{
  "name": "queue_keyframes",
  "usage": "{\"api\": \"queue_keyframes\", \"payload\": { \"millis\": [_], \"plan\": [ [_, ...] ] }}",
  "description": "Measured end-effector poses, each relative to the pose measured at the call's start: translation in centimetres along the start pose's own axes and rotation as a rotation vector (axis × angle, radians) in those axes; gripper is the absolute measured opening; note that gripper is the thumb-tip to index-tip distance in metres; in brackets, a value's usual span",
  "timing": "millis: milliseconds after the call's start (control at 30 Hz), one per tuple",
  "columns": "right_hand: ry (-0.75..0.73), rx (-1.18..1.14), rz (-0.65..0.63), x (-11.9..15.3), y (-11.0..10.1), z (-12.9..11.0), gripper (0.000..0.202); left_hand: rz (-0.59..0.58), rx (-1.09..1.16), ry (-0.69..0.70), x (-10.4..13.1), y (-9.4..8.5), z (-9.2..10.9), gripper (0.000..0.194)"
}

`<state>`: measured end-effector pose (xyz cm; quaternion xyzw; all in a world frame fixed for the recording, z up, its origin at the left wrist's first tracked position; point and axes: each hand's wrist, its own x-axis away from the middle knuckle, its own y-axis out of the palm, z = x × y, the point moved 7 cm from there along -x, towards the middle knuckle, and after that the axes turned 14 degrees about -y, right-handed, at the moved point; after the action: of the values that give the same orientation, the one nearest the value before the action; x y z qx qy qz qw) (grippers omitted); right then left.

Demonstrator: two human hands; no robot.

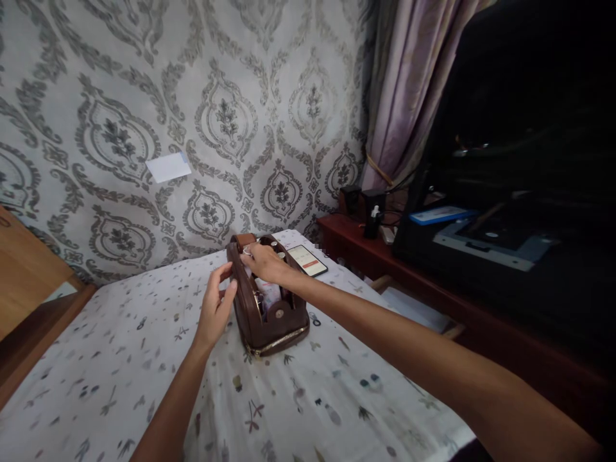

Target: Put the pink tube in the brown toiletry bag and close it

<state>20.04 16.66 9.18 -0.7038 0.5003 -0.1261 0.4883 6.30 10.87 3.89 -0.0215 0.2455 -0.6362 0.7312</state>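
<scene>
Patterned cloth [269, 410] carried one bag [267, 330], one phone [308, 258].
Left hand [214, 311] curved half-open beside the bag; right hand [267, 262] reached inside, its hold unclear.

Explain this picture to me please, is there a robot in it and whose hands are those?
There's no robot here! Those are one person's bare hands. There's just one picture, from a camera worn on that person's head, looking forward and down, so you see about what they see.

On the white patterned cloth sits a brown bag, open at the top. A phone lies beside it, screen up. The right hand reaches into the bag; something small and pale shows by it, but I can't tell whether it's held. The left hand is by the bag's side, fingers curved, holding nothing I can see.
</scene>
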Motion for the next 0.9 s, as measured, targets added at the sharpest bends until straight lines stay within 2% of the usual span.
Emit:
{"api": "queue_keyframes", "payload": {
  "millis": [300,467,633,900],
  "plan": [
    [0.013,0.035,-0.052,0.5,0.2,0.0,0.035,-0.007,0.073,-0.104,-0.1,1.2,-1.8,0.053],
    [0.017,0.021,-0.014,0.5,-0.3,-0.2,0.030,0.001,0.101,-0.103,-0.1,1.0,-2.0,0.053],
    [0.048,0.017,0.020,0.4,-0.6,-0.1,0.033,0.014,0.127,-0.102,-0.1,0.9,-2.1,0.052],
    [0.065,0.009,-0.030,-0.8,0.5,0.0,0.034,0.027,0.092,-0.088,-0.1,0.8,-1.9,0.051]
  ]
}}
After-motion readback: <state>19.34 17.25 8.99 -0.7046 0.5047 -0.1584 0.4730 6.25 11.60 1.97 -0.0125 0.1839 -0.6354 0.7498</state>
